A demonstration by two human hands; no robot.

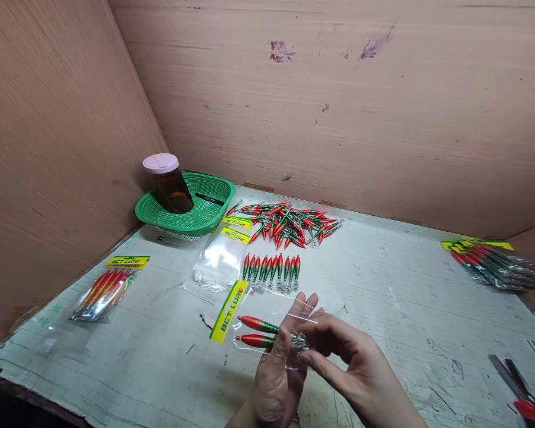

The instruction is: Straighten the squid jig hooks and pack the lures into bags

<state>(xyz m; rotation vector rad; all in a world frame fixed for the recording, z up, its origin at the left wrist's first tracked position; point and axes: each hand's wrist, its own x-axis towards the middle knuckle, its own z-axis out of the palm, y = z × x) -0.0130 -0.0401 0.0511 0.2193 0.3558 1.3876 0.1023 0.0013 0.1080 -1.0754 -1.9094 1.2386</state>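
My left hand (276, 368) holds a clear plastic bag (254, 306) whose yellow header (229, 312) reads "BCT LURE". Two red-and-green fishing lures (256, 340) lie side by side in it, hook ends toward my right hand (354, 356). My right thumb and fingers close around those hook ends at the bag's right side; the exact contact is partly hidden. Just beyond, several lures (271, 270) stand in a neat row. A stack of flat clear bags (218, 258) lies left of the row, and a loose pile of lures (289, 223) is behind it.
A green basket (209, 223) at the back left holds a pink-lidded container (172, 187) of dark liquid and a black item. Filled lure packs lie at left (104, 288) and far right (494, 264). Red-handled scissors (524, 392) rest at the right front. Wooden panels (339, 119) enclose the table.
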